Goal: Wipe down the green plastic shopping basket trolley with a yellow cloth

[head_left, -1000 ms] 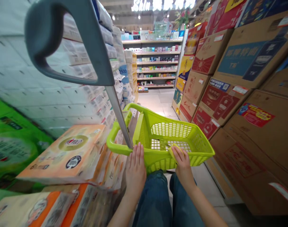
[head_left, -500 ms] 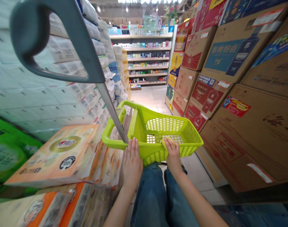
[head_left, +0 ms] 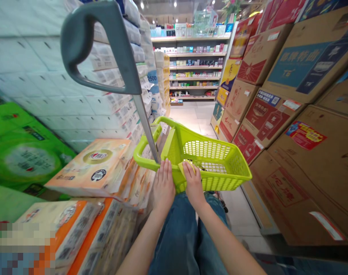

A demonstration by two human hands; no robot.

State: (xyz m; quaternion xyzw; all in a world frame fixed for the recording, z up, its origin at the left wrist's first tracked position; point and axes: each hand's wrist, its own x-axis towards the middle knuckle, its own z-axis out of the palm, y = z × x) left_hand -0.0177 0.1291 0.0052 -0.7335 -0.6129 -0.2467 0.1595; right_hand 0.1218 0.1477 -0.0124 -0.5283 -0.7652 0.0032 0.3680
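A lime green plastic shopping basket (head_left: 219,168) stands in the aisle in front of my knees, with a grey pull handle (head_left: 105,53) rising up and to the left on a metal rod. My left hand (head_left: 164,183) lies flat on the basket's near rim, fingers together and stretched out, beside the base of the rod. My right hand (head_left: 192,183) rests on the same rim just to its right, pressing a small yellow cloth (head_left: 183,166) against the edge. The basket looks empty inside.
Packs of tissue in orange and green wrapping (head_left: 94,168) are stacked on the left, with white packs (head_left: 48,88) above. Stacked cardboard boxes (head_left: 291,107) line the right side. The tiled aisle (head_left: 194,114) runs ahead to shelves of goods (head_left: 191,65).
My right hand with the yellow cloth has slid left along the near rim, closer to my left hand. The view has swung a little to the left.
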